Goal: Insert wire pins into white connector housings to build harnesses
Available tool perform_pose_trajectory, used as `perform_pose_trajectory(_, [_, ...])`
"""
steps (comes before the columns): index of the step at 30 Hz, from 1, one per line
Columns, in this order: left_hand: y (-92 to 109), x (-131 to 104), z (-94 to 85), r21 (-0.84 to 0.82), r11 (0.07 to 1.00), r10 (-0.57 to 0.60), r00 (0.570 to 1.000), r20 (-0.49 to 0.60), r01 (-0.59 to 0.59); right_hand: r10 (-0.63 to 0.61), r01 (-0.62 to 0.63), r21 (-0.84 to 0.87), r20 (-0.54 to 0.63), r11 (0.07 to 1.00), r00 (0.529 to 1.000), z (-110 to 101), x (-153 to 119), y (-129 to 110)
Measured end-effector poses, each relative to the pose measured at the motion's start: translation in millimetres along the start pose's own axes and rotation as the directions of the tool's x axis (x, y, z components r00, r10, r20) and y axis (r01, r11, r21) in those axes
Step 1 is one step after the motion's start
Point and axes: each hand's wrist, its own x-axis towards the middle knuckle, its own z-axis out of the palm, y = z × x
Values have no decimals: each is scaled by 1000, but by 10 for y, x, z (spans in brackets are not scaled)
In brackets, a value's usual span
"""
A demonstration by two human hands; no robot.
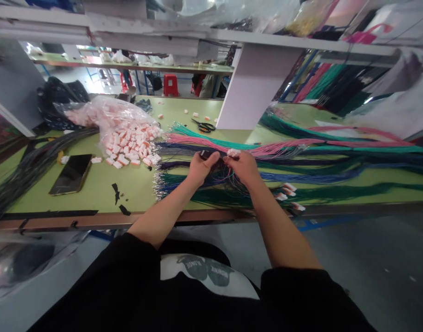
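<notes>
Both hands work close together above the colored wires. My left hand (199, 169) is closed, its thumb pressed near a small dark piece (205, 155) whose kind I cannot make out. Between the fingertips of my right hand (246, 169) is a white connector housing (233, 152), with thin wires hanging below. Under the hands lie bundles of pink wires (197, 139), blue wires (280, 177) and green wires (322, 191), their metal-tipped ends lined up on the left. Several wired connectors (288, 188) rest beside my right forearm.
A clear plastic bag (111, 113) spills a heap of white-and-orange housings (130, 144) onto the green table (177, 106). A phone (71, 174), black scraps (116, 193) and gray wires (14, 184) lie left. Black-handled scissors (203, 126) lie near a white upright panel (255, 85).
</notes>
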Motion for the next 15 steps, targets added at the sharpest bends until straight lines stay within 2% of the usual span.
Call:
perform_pose_trajectory(1, [8, -81, -11, 101, 986, 131, 991, 2, -130, 3, -3, -6, -22, 1000, 1000, -14, 9, 2])
perform_pose_trajectory(2, [15, -158, -24, 193, 951, 234, 970, 65, -242, 4, -4, -8, -38, 1000, 999, -35, 17, -1])
perform_pose_trajectory(4, [26, -269, -52, 268, 876, 335, 906, 259, -401, -2, 2, -3, -45, 1000, 999, -88, 24, -28])
perform_pose_trajectory(5, [27, -291, -63, 268, 857, 358, 883, 304, -440, -8, 8, 3, -30, 1000, 1000, -115, 23, -51])
perform_pose_trajectory(6, [27, -288, -68, 269, 851, 374, 879, 296, -452, -17, 17, 11, -12, 1000, 1000, -137, 18, -79])
perform_pose_trajectory(9, [25, -179, -61, 325, 872, 323, 929, 180, -366, -58, 58, 3, 31, 998, 998, -159, -5, -169])
perform_pose_trajectory(12, [44, -67, -47, 417, 862, 213, 953, 215, -287, -92, 93, -69, 22, 993, 996, -115, -24, -201])
perform_pose_trajectory(15, [73, -40, -50, 465, 842, 216, 961, 173, -273, -74, 71, 26, 111, 997, 991, -45, -42, -130])
